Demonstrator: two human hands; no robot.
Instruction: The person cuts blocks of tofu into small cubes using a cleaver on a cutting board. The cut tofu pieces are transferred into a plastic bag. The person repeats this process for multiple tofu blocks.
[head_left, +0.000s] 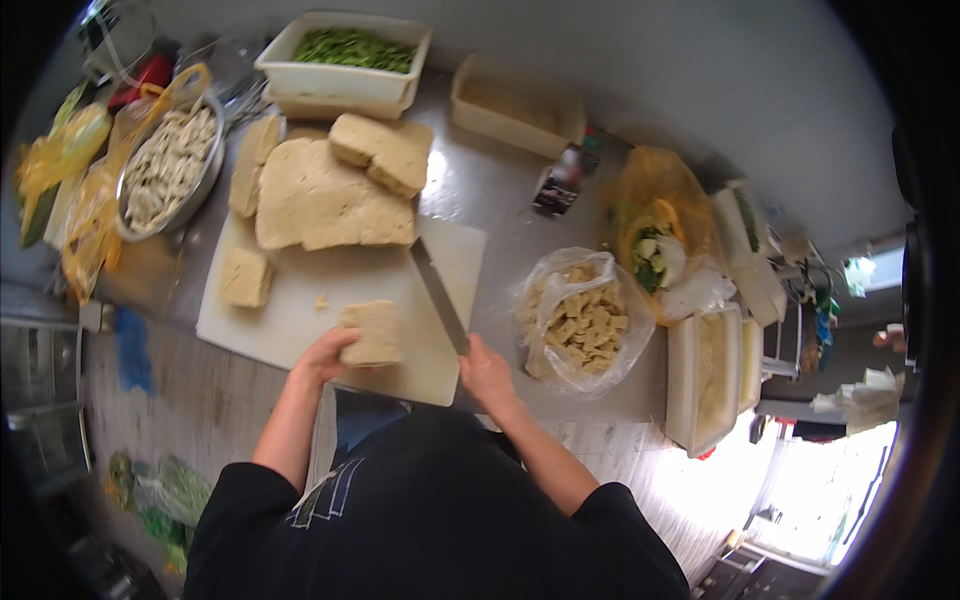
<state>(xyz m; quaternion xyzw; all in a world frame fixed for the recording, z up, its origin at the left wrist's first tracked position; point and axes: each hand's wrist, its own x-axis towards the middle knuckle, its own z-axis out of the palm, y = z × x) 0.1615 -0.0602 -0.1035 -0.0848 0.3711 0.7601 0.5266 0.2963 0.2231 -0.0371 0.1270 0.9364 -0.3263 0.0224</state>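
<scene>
My left hand (334, 354) grips a thick square block of pale, spongy tofu (373, 334) over the near part of a white cutting board (300, 289). In my right hand (486, 375) is the handle of a long-bladed knife (441, 296), its blade slanting away across the board's right side. A smaller tofu block (245, 277) sits at the board's left, with a crumb (322, 301) between the two. Large tofu slabs (330, 199) lie stacked along the far edge. To the right, a clear plastic bag (637, 319) holds many cut tofu pieces (589, 330).
A metal bowl (217, 161) of pale strips stands at left beside yellow plastic bags (90, 225). Behind are a white tub (337, 79) of chopped greens and a beige tub (517, 124). At right lie a yellow bag (660, 169) of vegetables and a long container (682, 382) at the counter edge.
</scene>
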